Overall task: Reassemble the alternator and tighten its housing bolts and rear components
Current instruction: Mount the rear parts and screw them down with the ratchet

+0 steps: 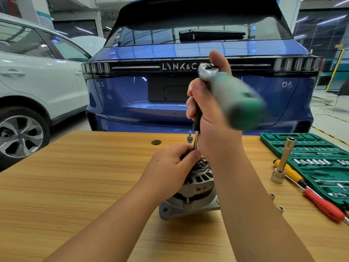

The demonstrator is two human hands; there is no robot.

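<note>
Ratchet handle (239,103) blurred; right hand (209,118) grips ratchet's extension. Left hand (170,163) pinches shaft tip, hiding bolt. Alternator (194,193) mid-worktop (75,176), partly covered by forearms. Socket case (309,148) cut off at right edge; open room left.

Matt cast-metal alternator (190,188) — wood-grain table (75,176)

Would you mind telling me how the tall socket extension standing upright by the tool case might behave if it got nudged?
The socket extension looks apt to tip: it stands tall on a narrow base and already leans. Being round metal, it would probably roll across the table, perhaps stopped by the yellow screwdriver beside it.
</note>
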